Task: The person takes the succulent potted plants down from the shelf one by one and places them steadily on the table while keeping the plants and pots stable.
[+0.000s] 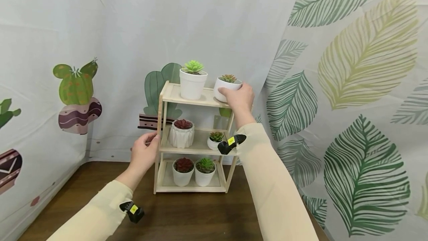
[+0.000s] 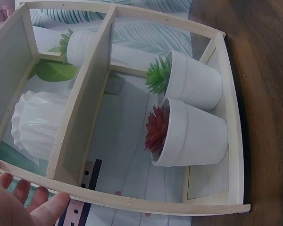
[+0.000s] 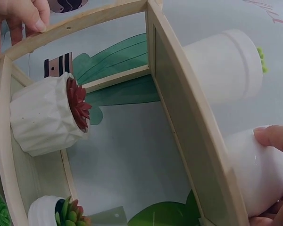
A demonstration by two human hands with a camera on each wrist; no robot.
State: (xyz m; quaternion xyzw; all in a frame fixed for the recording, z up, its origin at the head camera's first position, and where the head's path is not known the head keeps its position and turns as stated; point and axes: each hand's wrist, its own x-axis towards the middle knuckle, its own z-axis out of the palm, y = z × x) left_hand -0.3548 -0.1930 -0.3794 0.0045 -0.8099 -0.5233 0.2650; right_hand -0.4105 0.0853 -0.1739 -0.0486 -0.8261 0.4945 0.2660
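Note:
My right hand (image 1: 241, 96) grips a round white pot (image 3: 254, 174) with a small green-and-reddish succulent (image 1: 229, 78), at the right end of the top shelf. The thumb is on the near side of the pot and the fingers are partly hidden behind it. My left hand (image 1: 144, 151) holds the left upright of the wooden plant stand (image 2: 132, 201), its thumb against the post and its fingers partly behind. Beside the gripped pot, a taller white pot (image 1: 192, 85) with a bright green succulent stands upright on the top shelf.
On the middle shelf are a ridged white pot (image 1: 182, 137) with a dark red succulent and a small white pot (image 1: 213, 144). Two white pots, one red-planted (image 2: 193, 134) and one green-planted (image 2: 195, 82), share the bottom shelf. Printed cloth (image 1: 234, 21) hangs behind the brown table (image 1: 200, 215).

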